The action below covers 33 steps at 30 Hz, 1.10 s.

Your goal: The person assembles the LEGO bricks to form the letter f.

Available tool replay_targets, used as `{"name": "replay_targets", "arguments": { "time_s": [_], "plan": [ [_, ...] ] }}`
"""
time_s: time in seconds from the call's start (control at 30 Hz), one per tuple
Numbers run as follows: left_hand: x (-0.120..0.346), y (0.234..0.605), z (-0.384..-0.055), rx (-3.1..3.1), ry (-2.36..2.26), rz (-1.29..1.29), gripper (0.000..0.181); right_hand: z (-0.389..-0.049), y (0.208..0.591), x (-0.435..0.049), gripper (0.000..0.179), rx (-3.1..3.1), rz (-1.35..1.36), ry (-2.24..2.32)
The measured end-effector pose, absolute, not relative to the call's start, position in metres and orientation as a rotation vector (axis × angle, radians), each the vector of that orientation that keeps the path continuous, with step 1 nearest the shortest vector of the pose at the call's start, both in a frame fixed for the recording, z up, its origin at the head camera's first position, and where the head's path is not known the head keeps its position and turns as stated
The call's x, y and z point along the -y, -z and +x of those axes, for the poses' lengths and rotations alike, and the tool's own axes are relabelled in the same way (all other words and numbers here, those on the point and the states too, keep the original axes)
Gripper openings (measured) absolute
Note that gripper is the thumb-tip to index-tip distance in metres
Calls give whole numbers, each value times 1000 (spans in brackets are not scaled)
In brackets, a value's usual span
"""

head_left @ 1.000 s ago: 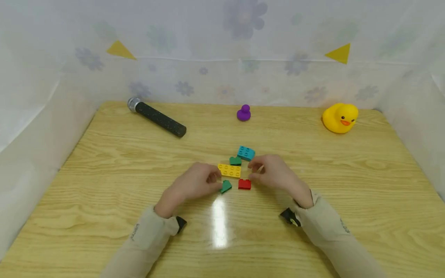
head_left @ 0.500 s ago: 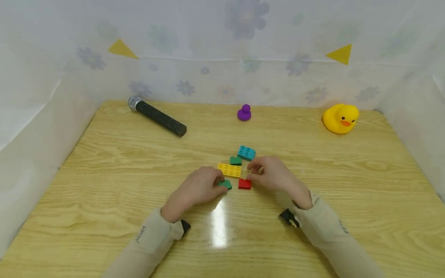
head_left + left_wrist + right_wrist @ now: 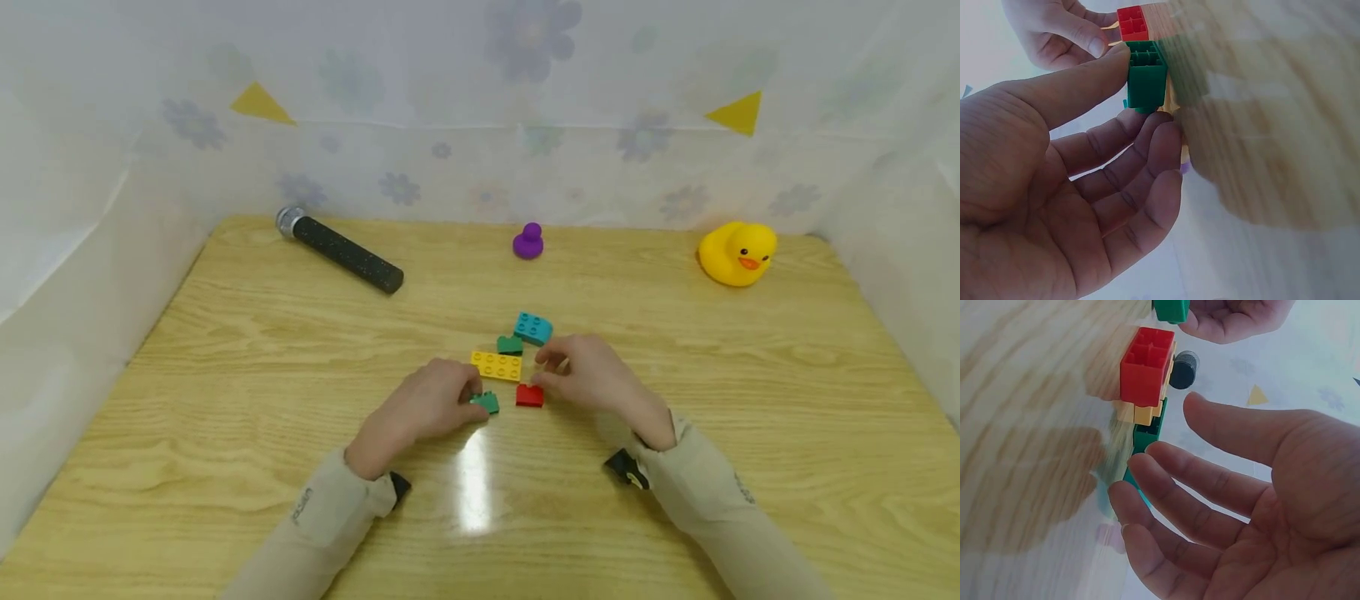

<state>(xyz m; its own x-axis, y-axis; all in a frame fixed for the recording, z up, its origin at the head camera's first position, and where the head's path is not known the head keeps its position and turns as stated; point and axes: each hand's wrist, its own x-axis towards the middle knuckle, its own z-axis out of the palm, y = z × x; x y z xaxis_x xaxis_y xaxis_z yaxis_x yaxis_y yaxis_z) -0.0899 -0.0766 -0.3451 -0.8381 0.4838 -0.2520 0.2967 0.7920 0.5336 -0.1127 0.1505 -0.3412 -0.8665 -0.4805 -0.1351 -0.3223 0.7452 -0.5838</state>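
Note:
My left hand point(image 3: 420, 412) pinches a green brick point(image 3: 486, 402) between thumb and fingers; in the left wrist view the thumb is on one end of the green brick point(image 3: 1147, 84) and the index finger at its studs. My right hand point(image 3: 592, 375) is beside the red brick point(image 3: 530, 397), fingers loosely bent. The right wrist view shows a gap between its thumb and the red brick point(image 3: 1144, 372), with nothing gripped. Behind lie a yellow brick point(image 3: 497, 366) with its studs up, a second green brick point(image 3: 510, 346) and a blue brick point(image 3: 533, 328).
A black microphone point(image 3: 341, 250) lies at the back left of the wooden table point(image 3: 225, 358). Along the back edge stand a small purple duck point(image 3: 528, 242) and, to the right, a larger yellow duck point(image 3: 738, 255). A flowered white cloth point(image 3: 480, 100) hangs behind.
My left hand has closed on the front green brick and turned it from a slant to nearly straight. My right hand has hardly moved; the other bricks lie as before.

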Motion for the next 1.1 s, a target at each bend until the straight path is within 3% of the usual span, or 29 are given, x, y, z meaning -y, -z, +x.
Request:
{"name": "replay_targets", "arguments": {
  "time_s": [1.1],
  "plan": [
    [84,335,-93,-2544,-632,689,19,-114,341,-154,23,-2630,-684,812]
  ]
}}
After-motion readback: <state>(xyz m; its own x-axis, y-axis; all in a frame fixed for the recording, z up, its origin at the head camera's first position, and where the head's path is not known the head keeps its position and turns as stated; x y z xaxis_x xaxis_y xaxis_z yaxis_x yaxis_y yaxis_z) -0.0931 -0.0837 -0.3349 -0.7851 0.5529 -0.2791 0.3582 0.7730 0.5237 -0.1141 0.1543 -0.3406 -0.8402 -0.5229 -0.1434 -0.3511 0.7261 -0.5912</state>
